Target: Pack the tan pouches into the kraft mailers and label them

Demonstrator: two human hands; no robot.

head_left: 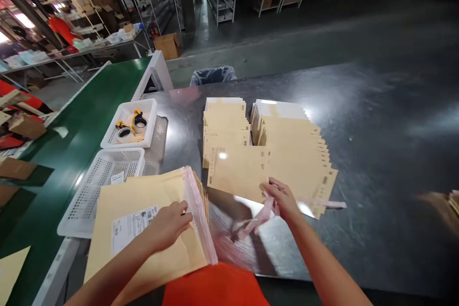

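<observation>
At glossy metal tabletop (380, 153), right fingers (274, 190) clutching limp pink strips (264, 215), left fingers (179, 209) curled on envelopes (143, 193)

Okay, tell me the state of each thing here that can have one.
Left hand: on the padded envelopes, fingers curled
Right hand: closed on pink strips
Pink strips: bunched, ends loose
Padded envelopes: stacked, top one labelled
Farther envelopes: fanned, overlapping
Upper basket: holding tape dispensers
Lower basket: paper slip inside
Bin: bag-lined
Green belt: carrying boxes; motion unclear
</observation>
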